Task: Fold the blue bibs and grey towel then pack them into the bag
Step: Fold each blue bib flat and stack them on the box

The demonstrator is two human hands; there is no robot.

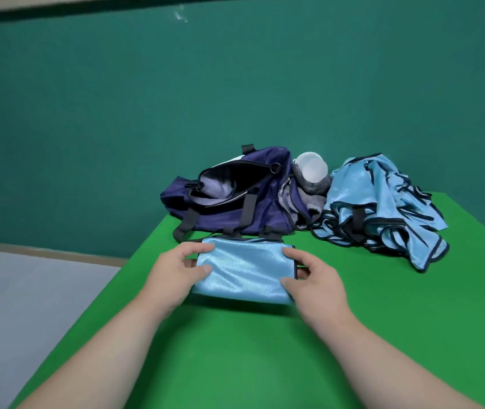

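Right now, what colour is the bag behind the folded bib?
Dark navy bag with black straps; the head view shows it best.

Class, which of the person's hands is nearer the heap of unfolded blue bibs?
Right. The right hand grips the folded bib at the end toward the heap; the left hand grips its far end.

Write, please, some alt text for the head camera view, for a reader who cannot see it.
A left hand and a right hand grip the ends of a folded blue bib on a green table. Behind it lies an open navy bag, with grey cloth and a heap of unfolded blue bibs to its right.
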